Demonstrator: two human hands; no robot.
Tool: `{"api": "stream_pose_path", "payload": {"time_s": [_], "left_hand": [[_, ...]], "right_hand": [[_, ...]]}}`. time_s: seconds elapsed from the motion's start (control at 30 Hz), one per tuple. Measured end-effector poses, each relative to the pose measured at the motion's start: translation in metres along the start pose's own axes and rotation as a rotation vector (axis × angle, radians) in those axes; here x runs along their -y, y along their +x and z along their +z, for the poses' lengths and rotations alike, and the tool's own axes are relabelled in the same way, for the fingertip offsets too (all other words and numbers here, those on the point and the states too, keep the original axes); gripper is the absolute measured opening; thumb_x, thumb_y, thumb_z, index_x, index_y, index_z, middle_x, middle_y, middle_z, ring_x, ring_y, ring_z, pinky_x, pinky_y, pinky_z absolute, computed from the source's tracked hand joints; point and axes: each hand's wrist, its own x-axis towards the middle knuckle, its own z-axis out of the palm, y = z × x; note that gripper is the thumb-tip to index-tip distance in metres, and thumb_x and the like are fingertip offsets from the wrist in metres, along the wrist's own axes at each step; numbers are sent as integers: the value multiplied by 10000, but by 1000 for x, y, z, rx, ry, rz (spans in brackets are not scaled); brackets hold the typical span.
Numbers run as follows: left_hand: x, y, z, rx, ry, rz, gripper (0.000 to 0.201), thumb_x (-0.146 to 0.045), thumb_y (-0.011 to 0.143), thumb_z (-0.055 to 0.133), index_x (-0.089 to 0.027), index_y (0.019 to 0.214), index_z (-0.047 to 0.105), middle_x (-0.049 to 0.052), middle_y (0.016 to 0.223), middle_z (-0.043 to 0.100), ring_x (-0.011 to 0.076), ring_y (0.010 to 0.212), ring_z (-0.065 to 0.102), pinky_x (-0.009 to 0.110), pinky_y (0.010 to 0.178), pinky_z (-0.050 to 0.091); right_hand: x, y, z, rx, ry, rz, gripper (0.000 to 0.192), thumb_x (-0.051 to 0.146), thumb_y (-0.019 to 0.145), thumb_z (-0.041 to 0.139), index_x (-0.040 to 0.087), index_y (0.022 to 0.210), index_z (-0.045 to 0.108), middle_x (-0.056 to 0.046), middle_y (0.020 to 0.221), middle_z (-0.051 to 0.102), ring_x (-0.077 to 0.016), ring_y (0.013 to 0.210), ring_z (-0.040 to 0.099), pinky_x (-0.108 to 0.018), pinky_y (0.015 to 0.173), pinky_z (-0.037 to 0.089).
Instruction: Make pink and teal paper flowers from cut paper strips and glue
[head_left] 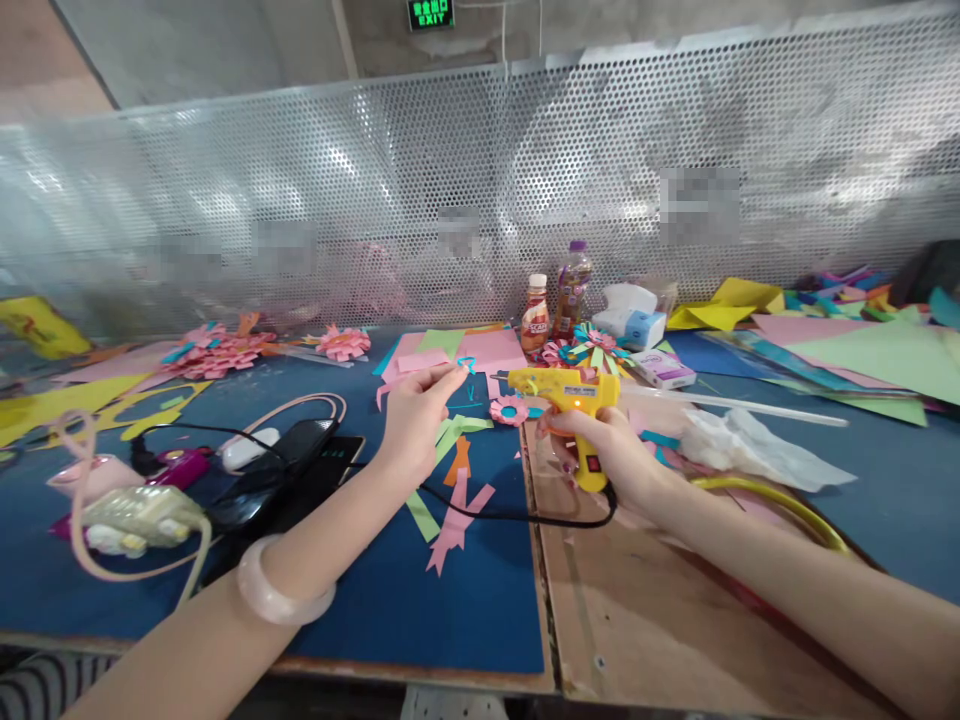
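My right hand (pixel 600 445) grips a yellow hot glue gun (pixel 566 390), its nozzle pointing left and a long clear glue stick (pixel 750 405) jutting from its back. Pinched between the fingertips of my left hand (pixel 416 415) is a small blue paper loop (pixel 466 364), held a little left of the nozzle and apart from it. Below the hands lie pink paper strips (pixel 457 520), an orange strip (pixel 458 460) and green strips (pixel 424 515). A pink paper flower (pixel 508 409) rests just under the nozzle.
Two drink bottles (pixel 535 320) and a tissue pack (pixel 634 318) stand at the back. Phones (pixel 281 465), cables and a power strip (pixel 139 515) crowd the left. Coloured paper sheets (pixel 885 360) pile up at right. The gun's black cord (pixel 517 517) crosses the table. A perforated metal screen (pixel 450 150) stands behind.
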Motion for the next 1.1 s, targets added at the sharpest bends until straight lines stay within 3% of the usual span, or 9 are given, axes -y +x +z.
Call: {"api": "stream_pose_path", "payload": {"time_s": [0.13,0.27,0.4,0.47,0.57,0.67,0.77,0.9,1.1], "left_hand": [[0,2,0,-29,-76,-20,184,-282,604,736,-149,712,668,-36,600,437,31,469,236,200,401,163],[7,5,1,9,-164,-161,155,-250,586,742,-149,649,642,-63,506,341,31,443,238,177,375,163],[12,-2,8,253,-251,-343,123,-206,599,725,-150,683,655,-15,609,534,46,519,439,157,445,335],[10,-10,13,416,-305,-455,116,-184,615,716,-148,713,666,32,742,624,93,669,563,195,587,442],[6,-22,16,636,-347,-579,143,-176,616,733,-144,744,678,78,870,666,161,855,611,288,791,468],[6,-30,18,731,-336,-624,143,-162,602,752,-142,727,684,75,836,672,166,823,614,333,838,463],[7,-34,20,806,-283,-655,81,-143,612,735,-143,678,687,56,772,657,147,759,600,316,810,468],[4,-36,23,844,-198,-613,49,-147,616,720,-151,661,702,44,727,645,128,718,580,269,743,462],[-1,-38,24,774,-118,-544,33,-126,600,707,-146,627,705,42,689,647,127,696,576,269,717,438]], "right_hand": [[-4,5,3,-49,26,55,233,373,742,575,165,843,547,8,500,555,-146,410,538,-240,354,439],[-5,10,4,-35,160,128,297,414,772,525,180,954,512,-21,631,608,-170,421,566,-302,338,470],[-5,14,4,34,242,109,266,419,817,458,174,857,554,-46,708,623,-169,555,605,-297,462,504],[-6,16,4,36,242,71,280,440,825,456,188,846,575,-44,768,640,-167,645,619,-289,549,510],[-7,19,3,19,247,23,305,465,827,461,201,896,598,-39,848,653,-166,741,616,-287,644,503],[-3,20,5,59,293,4,327,467,849,443,218,1003,588,-31,911,653,-157,799,608,-272,682,491],[3,17,9,160,338,63,362,485,866,419,241,1094,559,-25,893,658,-158,752,610,-256,603,481],[6,13,15,261,315,115,384,498,870,405,244,1109,565,-29,855,663,-168,710,614,-249,551,469],[1,17,11,261,272,76,355,475,853,434,226,1048,596,-20,905,660,-156,776,603,-239,634,469]]}}
